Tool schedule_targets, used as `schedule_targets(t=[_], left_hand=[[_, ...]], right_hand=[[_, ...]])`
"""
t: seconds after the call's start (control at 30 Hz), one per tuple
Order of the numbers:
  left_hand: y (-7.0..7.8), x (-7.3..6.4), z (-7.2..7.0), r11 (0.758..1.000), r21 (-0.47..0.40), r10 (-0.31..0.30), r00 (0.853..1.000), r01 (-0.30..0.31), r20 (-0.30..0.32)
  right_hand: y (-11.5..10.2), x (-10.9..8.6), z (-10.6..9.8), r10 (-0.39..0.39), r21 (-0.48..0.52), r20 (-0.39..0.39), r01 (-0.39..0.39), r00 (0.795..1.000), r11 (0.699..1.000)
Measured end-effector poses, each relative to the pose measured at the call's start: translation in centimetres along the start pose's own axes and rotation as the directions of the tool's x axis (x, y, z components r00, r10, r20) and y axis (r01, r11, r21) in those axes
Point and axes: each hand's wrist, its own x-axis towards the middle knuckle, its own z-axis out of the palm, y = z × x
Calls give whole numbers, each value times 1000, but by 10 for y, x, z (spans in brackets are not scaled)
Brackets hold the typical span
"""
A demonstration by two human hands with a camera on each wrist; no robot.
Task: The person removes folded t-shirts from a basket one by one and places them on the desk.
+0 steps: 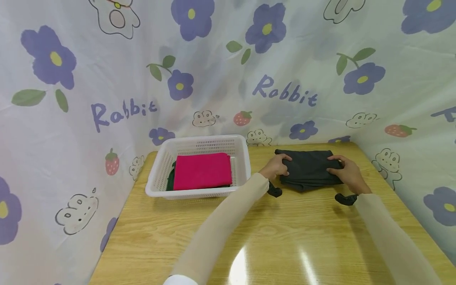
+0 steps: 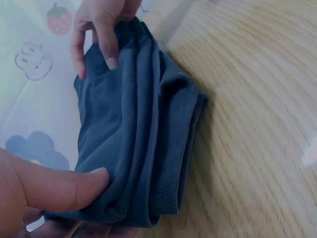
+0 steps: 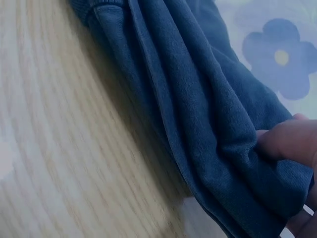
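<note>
A dark grey folded garment [image 1: 308, 166] with a ribbed edge lies near the back right of the table, stacked in several layers. My left hand [image 1: 276, 166] grips its left end; in the left wrist view the thumb [image 2: 74, 191] presses on top while fingers go beneath. At the opposite end my right hand [image 1: 348, 173] pinches the cloth. The right wrist view shows that thumb [image 3: 287, 141] on the upper fold and fingertips partly hidden under the edge.
Left of the garment stands a white plastic basket [image 1: 154, 184] holding a folded bright pink cloth [image 1: 203, 171] over dark green fabric [image 1: 171, 178]. A patterned curtain [image 1: 213, 87] hangs behind and beside the wooden table [image 1: 285, 237].
</note>
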Motion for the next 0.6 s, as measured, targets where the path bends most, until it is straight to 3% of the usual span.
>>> schedule_targets(t=[0.37, 0.6], left_hand=[[-2, 7, 8, 998, -54, -37, 999, 36, -14], [-3, 9, 10, 989, 137, -48, 999, 49, -6]], right_hand=[[7, 8, 3, 25, -70, -30, -27, 999, 997], [16, 10, 3, 75, -92, 17, -74, 997, 993]])
